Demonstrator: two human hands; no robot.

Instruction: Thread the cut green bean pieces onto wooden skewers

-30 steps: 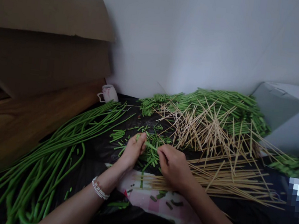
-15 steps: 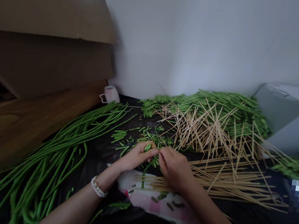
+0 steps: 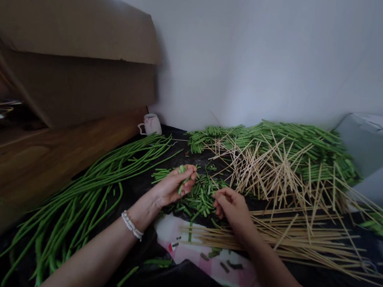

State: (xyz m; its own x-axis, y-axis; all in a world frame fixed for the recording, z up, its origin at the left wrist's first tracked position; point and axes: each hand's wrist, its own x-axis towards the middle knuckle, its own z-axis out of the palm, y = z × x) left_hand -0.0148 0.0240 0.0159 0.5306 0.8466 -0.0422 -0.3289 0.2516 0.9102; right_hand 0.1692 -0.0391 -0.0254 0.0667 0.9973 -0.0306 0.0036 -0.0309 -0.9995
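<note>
My left hand [image 3: 171, 187], with a white beaded bracelet [image 3: 132, 225] on its wrist, is closed round a few short green bean pieces [image 3: 180, 187]. It is raised over a heap of cut bean pieces [image 3: 201, 201]. At the right side of that heap is my right hand [image 3: 233, 212], its fingers curled and pinched; what they hold, if anything, I cannot make out. Thin wooden skewers [image 3: 271, 238] lie beside and beneath the right forearm. A pink and white cloth or sheet [image 3: 196, 258] with bean scraps on it lies below both hands.
Long whole beans [image 3: 101, 173] spread along the left. Behind, skewers [image 3: 263, 165] lie crisscrossed against a big pile of skewered bean pieces [image 3: 306, 136]. A mug [image 3: 151, 124] stands by the wall, near a cardboard box [image 3: 90, 72]. At right is a pale box [image 3: 379, 151].
My hands have parted. The left has risen and turned, showing bean pieces in its fingers; the right has shifted slightly right. The whole view has also shifted a little.
</note>
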